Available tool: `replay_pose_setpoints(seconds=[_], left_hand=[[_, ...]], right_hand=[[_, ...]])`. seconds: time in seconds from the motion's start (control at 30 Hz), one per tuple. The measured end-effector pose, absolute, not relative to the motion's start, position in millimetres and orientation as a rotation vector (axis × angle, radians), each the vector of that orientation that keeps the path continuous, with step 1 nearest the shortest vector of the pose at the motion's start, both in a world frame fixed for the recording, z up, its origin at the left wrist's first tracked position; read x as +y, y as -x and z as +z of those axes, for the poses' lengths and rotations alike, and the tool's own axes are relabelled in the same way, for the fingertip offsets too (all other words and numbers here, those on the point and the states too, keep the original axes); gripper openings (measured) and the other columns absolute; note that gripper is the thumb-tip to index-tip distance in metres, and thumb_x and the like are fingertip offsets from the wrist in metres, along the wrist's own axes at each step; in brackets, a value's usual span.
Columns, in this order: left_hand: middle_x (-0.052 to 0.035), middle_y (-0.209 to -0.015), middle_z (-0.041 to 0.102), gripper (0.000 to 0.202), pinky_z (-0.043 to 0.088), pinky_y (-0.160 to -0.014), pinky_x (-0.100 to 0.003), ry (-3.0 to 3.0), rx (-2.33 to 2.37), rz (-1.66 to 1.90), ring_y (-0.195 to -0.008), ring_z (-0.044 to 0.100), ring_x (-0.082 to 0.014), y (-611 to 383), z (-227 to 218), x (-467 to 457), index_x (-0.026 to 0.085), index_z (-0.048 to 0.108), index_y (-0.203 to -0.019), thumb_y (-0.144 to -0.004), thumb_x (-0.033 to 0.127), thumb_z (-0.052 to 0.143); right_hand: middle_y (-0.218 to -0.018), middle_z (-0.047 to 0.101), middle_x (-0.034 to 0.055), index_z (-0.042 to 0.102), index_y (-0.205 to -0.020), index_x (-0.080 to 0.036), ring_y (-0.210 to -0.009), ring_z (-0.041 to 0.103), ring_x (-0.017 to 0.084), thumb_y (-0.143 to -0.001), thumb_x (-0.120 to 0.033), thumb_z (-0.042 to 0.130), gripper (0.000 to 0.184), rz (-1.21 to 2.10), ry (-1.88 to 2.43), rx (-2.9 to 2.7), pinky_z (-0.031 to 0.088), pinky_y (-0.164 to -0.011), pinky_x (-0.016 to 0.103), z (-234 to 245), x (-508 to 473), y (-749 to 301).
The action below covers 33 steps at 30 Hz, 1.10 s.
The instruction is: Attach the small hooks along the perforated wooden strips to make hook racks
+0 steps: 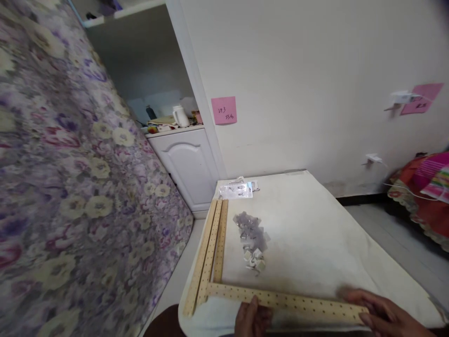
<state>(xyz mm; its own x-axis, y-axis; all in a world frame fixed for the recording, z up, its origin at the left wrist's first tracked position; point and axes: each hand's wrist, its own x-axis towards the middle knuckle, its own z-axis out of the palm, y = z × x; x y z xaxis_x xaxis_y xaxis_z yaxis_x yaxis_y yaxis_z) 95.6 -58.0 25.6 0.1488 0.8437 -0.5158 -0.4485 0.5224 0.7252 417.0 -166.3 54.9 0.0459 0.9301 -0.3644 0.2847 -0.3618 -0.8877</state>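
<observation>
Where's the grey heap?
In the head view, the heap lies on the left of the table, right of three wooden strips, beyond the crosswise strip.

Home room, floral curtain [91, 178], white cupboard [189, 164]

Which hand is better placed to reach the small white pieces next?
Probably the left hand: it's nearer the white pieces, while the right hand holds the right end of the wooden strip.
</observation>
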Motion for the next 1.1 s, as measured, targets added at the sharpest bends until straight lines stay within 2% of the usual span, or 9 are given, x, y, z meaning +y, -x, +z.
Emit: replay_pose_setpoints(seconds=[0.13, 0.3, 0.4, 0.47, 0.6, 0.73, 0.83, 0.93, 1.1], left_hand=[[-0.0074, -0.07, 0.072, 0.038, 0.046, -0.048, -0.021, -0.433, 1.049, 0.726, -0.058, 0.067, -0.0167, -107.7, 24.0, -65.7, 0.014, 0.059, -0.07, -0.065, 0.047, 0.076], [-0.007, -0.064, 0.069, 0.042, 0.04, -0.041, -0.019, -0.462, 0.999, 0.534, -0.048, 0.063, -0.0132, -121.2, 34.0, -58.6, 0.012, 0.061, -0.079, -0.077, 0.054, 0.06], [-0.0064, -0.063, 0.068, 0.045, 0.038, -0.041, -0.018, -0.483, 1.036, 0.49, -0.046, 0.061, -0.0124, -122.0, 34.5, -54.6, 0.013, 0.058, -0.08, -0.079, 0.058, 0.054], [-0.0048, -0.063, 0.066, 0.046, 0.037, -0.042, -0.019, -0.577, 1.069, 0.53, -0.046, 0.059, -0.0121, -115.9, 34.6, -52.5, 0.014, 0.057, -0.082, -0.076, 0.06, 0.055], [0.0011, -0.057, 0.06, 0.042, 0.041, -0.046, -0.023, -1.055, 1.221, 0.74, -0.045, 0.054, -0.0126, -84.9, 41.4, -45.5, 0.018, 0.059, -0.084, -0.075, 0.058, 0.057], [-0.0051, -0.088, 0.064, 0.028, 0.049, -0.079, -0.034, -1.668, 1.423, 0.949, -0.085, 0.061, -0.0211, -46.9, 48.7, -31.6, 0.021, 0.063, -0.098, -0.078, 0.04, 0.057], [-0.0097, -0.121, 0.053, 0.044, 0.045, -0.094, -0.04, -1.947, 1.466, 0.877, -0.113, 0.052, -0.0251, -31.9, 43.9, -19.0, 0.022, 0.055, -0.12, -0.076, 0.026, 0.053], [-0.0101, -0.127, 0.05, 0.045, 0.043, -0.098, -0.041, -2.087, 1.424, 0.73, -0.117, 0.05, -0.0245, -28.9, 37.5, -8.2, 0.021, 0.055, -0.12, -0.075, 0.018, 0.048], [-0.0079, -0.115, 0.058, 0.037, 0.046, -0.095, -0.039, -2.161, 1.344, 0.668, -0.109, 0.055, -0.0226, -32.1, 44.7, 2.9, 0.023, 0.058, -0.111, -0.077, 0.016, 0.046]], right_hand=[[-0.06, 0.054, 0.0001, 0.066, -0.101, -0.024, -0.055, 0.054, 0.016, -0.07, -0.064, 0.056, 0.052, 1.273, 1.726, -1.09, 0.044, -0.051, 0.024, 44.0, -158.3, -439.4], [-0.057, 0.05, -0.0018, 0.063, -0.105, -0.02, -0.052, 0.052, 0.015, -0.068, -0.063, 0.059, 0.057, 1.222, 1.741, -0.943, 0.042, -0.05, 0.024, 26.6, -153.8, -456.4], [-0.057, 0.052, -0.0013, 0.063, -0.107, -0.019, -0.052, 0.053, 0.015, -0.067, -0.062, 0.06, 0.059, 1.169, 1.771, -0.909, 0.042, -0.048, 0.024, 14.1, -153.9, -463.4], [-0.062, 0.057, 0.0006, 0.062, -0.111, -0.02, -0.053, 0.055, 0.016, -0.067, -0.059, 0.061, 0.058, 1.091, 1.795, -0.938, 0.043, -0.048, 0.025, 7.8, -154.6, -466.3], [-0.093, 0.067, 0.0067, 0.067, -0.105, -0.024, -0.067, 0.062, 0.021, -0.06, -0.049, 0.069, 0.052, 0.783, 1.873, -1.069, 0.051, -0.058, 0.029, 2.3, -156.1, -468.5], [-0.098, 0.065, 0.0086, 0.07, -0.102, -0.024, -0.079, 0.064, 0.025, -0.061, -0.045, 0.068, 0.046, 0.586, 1.929, -1.186, 0.053, -0.068, 0.032, -2.4, -155.7, -468.8], [-0.099, 0.065, 0.0087, 0.07, -0.101, -0.025, -0.091, 0.063, 0.028, -0.064, -0.042, 0.066, 0.041, 0.524, 1.95, -1.252, 0.053, -0.077, 0.034, -5.7, -154.3, -469.0], [-0.1, 0.065, 0.0087, 0.07, -0.098, -0.024, -0.097, 0.062, 0.028, -0.066, -0.041, 0.064, 0.037, 0.506, 1.953, -1.308, 0.052, -0.082, 0.035, -5.0, -153.4, -469.0], [-0.102, 0.065, 0.0084, 0.069, -0.1, -0.024, -0.1, 0.062, 0.028, -0.068, -0.041, 0.062, 0.037, 0.471, 1.969, -1.36, 0.05, -0.088, 0.036, -1.5, -150.5, -470.1]])
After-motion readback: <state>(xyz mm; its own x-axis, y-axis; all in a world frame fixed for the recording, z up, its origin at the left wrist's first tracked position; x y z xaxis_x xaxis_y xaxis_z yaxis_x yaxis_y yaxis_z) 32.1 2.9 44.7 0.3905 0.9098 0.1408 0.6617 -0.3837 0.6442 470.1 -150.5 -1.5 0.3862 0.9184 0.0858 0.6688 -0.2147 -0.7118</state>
